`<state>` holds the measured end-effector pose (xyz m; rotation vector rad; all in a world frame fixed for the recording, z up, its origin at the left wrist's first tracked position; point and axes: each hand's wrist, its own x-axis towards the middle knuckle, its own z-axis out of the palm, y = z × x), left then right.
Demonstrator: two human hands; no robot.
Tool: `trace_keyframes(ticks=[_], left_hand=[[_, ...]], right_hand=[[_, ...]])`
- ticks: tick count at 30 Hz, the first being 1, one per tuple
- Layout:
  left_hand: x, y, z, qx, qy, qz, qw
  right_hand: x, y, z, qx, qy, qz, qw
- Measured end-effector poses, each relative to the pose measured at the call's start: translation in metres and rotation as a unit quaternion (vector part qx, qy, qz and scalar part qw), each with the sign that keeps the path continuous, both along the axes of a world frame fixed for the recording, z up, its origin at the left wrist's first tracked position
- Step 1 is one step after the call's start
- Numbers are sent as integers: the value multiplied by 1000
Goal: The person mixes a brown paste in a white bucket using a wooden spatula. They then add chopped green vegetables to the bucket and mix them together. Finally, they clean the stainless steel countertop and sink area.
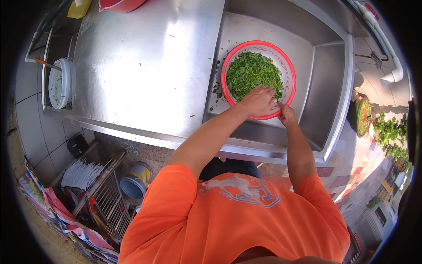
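A white basin with a red rim and a printed pattern inside stands in a stainless steel sink. Chopped green leaves and stems are heaped in it. My left hand lies palm down on the near edge of the heap, with bits of green stuck to its back. Its fingertips are partly hidden, so I cannot tell whether they grip any greens. At the near right of the basin, my right hand grips the red rim, thumb on top. Loose green scraps lie on the sink floor left of the basin.
A steel worktop with scattered scraps adjoins the sink's left side. A white bucket holding an orange-handled tool stands at far left. A red plastic basin sits at the back. Below are a wire rack and a paint bucket.
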<state>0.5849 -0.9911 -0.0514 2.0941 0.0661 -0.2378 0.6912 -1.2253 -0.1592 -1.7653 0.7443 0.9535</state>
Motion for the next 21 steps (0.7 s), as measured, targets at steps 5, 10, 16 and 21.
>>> trace_keyframes(ticks=[5,10,16,21], left_hand=[[-39,94,51,98,-253,204,941],[-112,230,52,349,-235,345,839],[-141,302,24,446,-129,352,813],[-145,303,13,487,-75,344,799]], right_hand=[[5,-2,2,86,-45,22,995],[23,-44,-7,91,-91,-14,992],[68,-107,3,30,-92,-34,995],[96,-104,0,30,-102,-59,993]])
